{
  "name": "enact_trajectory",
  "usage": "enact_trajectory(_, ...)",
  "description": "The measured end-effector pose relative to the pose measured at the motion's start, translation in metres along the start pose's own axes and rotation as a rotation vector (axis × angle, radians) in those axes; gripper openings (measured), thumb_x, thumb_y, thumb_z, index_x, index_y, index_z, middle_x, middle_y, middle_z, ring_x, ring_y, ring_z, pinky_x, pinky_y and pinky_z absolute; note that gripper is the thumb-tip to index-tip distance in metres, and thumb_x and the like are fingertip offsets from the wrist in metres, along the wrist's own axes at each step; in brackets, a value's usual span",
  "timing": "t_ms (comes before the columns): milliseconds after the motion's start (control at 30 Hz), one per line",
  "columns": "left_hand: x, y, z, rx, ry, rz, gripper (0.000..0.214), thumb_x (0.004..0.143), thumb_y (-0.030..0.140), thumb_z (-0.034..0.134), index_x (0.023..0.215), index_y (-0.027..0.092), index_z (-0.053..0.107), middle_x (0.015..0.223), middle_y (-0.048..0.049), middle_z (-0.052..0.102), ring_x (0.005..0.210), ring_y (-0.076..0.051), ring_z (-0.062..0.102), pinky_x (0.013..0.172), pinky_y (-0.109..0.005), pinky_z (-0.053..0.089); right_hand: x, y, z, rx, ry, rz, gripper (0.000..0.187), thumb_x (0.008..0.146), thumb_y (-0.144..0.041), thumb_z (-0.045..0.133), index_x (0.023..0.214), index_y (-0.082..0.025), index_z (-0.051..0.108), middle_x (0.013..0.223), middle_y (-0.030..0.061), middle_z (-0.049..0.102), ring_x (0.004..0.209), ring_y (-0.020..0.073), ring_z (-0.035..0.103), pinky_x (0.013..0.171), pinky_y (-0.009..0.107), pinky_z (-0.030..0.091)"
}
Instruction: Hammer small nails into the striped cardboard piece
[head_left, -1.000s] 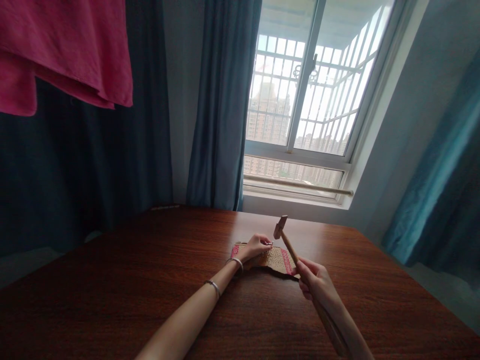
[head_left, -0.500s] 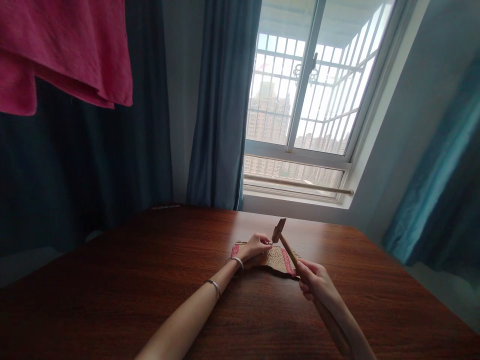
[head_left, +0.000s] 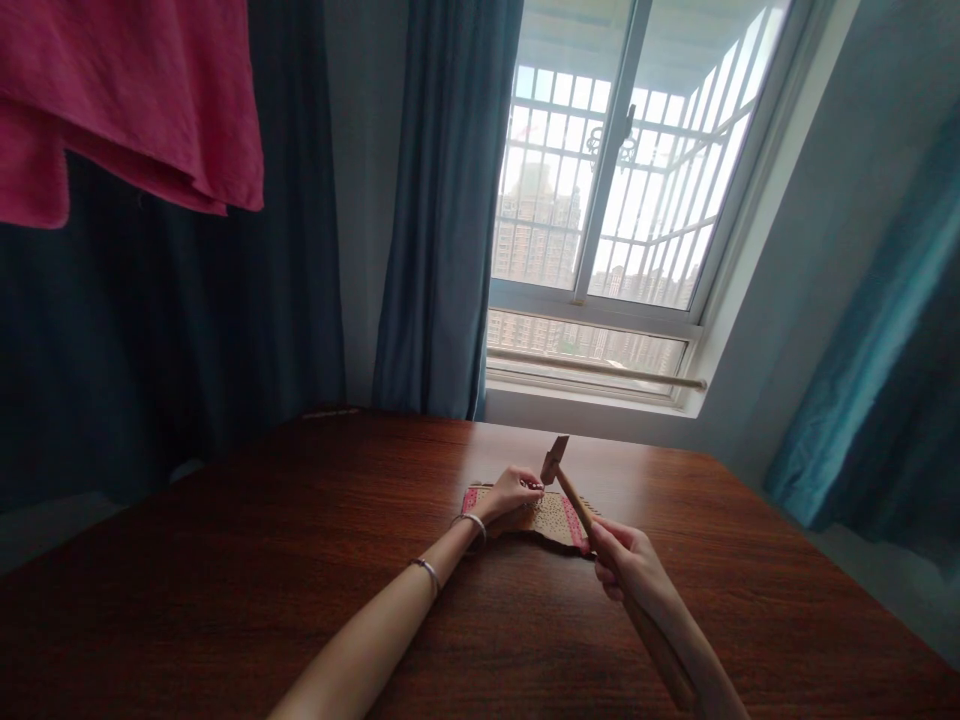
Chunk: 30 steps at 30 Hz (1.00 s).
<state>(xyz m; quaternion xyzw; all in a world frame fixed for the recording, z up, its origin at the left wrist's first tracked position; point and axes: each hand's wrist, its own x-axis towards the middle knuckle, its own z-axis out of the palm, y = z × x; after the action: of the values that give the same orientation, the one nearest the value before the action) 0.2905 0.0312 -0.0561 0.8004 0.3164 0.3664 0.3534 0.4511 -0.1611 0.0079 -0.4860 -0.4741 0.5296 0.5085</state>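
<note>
My right hand [head_left: 631,560] is wrapped round the long wooden handle of a hammer [head_left: 555,461]. The hammer's head is raised just above and beside the fingertips of my left hand [head_left: 516,490]. Those left fingers are pinched together over a patterned mat [head_left: 553,520]; what they hold is too small to make out. The mat is beige with dark specks and pink bands, and it lies on the table with a wavy front edge. Part of it is hidden by my left hand. Two bracelets [head_left: 426,574] circle my left wrist and forearm.
A dark reddish-brown wooden table [head_left: 315,560] stretches under both arms. Behind it stand blue curtains [head_left: 442,220] and a barred window [head_left: 555,180]. A pink cloth [head_left: 150,100] hangs at the upper left. Another blue curtain [head_left: 870,340] hangs at the right.
The hammer and my right hand have shifted slightly left, bringing the head a touch closer to my left fingertips. My left hand and the mat stay in place.
</note>
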Motion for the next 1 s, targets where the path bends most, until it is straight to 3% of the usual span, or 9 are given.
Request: enact_trajectory(1000, -0.0021, 0.0053, -0.0025, 0.017, -0.035, -0.045, 0.025, 0.063, 0.030, 0.061, 0.074, 0.009, 0.070, 0.069, -0.0041, 0.067, 0.066, -0.015, 0.056, 0.056, -0.020, 0.037, -0.0037, -0.0044, 0.0042, -0.014, 0.035, 0.002, 0.039, 0.070, -0.051, 0.060, 0.086, -0.016, 0.059, 0.071, -0.0007, 0.054, 0.037, 0.0022, 0.038, 0.028, 0.015, 0.024)
